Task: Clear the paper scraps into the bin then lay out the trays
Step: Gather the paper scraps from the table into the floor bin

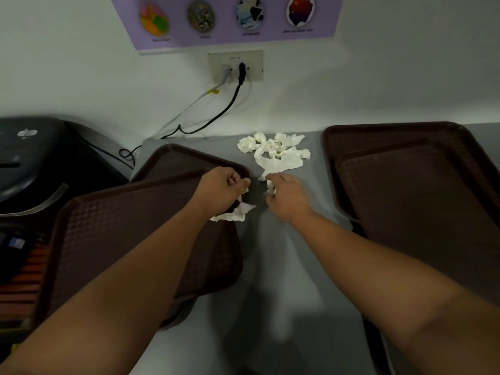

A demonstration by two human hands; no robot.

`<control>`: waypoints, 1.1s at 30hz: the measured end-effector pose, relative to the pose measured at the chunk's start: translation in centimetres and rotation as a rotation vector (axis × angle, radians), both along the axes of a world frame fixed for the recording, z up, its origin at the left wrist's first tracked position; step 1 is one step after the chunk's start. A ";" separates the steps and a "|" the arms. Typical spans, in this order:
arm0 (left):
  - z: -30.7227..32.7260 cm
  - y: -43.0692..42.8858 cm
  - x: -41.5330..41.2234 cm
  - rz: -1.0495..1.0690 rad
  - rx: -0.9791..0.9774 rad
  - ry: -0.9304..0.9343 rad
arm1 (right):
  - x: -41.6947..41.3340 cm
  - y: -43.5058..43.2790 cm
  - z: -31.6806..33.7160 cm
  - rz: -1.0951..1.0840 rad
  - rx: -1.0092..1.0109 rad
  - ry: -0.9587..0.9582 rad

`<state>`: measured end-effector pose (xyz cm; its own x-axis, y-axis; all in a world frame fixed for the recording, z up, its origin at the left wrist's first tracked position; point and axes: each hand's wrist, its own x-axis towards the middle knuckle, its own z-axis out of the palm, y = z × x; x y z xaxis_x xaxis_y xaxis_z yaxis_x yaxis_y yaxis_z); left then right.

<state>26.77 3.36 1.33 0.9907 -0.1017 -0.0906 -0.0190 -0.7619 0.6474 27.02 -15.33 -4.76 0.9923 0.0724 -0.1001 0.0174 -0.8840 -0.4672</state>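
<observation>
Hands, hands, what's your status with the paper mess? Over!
Left hand grips a paper scrap. Right hand pinches a smaller scrap. Scrap pile on counter. Nothing blocking.

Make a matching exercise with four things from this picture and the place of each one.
1. left hand
2. right hand
3. scrap pile
4. black plug

a. in the wall socket
b. loose on the grey counter, behind both hands
c. over the left trays, gripping crumpled paper
d. over the bare counter, pinching a small scrap

Pairs: 1-c, 2-d, 3-b, 4-a
</observation>
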 end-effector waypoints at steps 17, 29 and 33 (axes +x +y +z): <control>-1.8 -0.5 -1.4 -0.494 0.683 -0.012 | -1.6 -0.5 1.7 -0.194 0.224 -0.062; -1.5 -3.8 -2.7 -0.462 0.947 0.082 | -4.5 -3.4 3.6 -0.123 0.407 -0.044; -0.8 -5.1 -3.4 -0.288 0.668 0.095 | -5.4 -5.9 3.9 -0.105 0.466 0.032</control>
<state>23.37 -1.79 0.56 0.9178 -0.2500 -0.3085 -0.2450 -0.9679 0.0555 21.58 -21.24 -0.87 0.9937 0.0161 -0.1113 -0.0818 -0.5761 -0.8132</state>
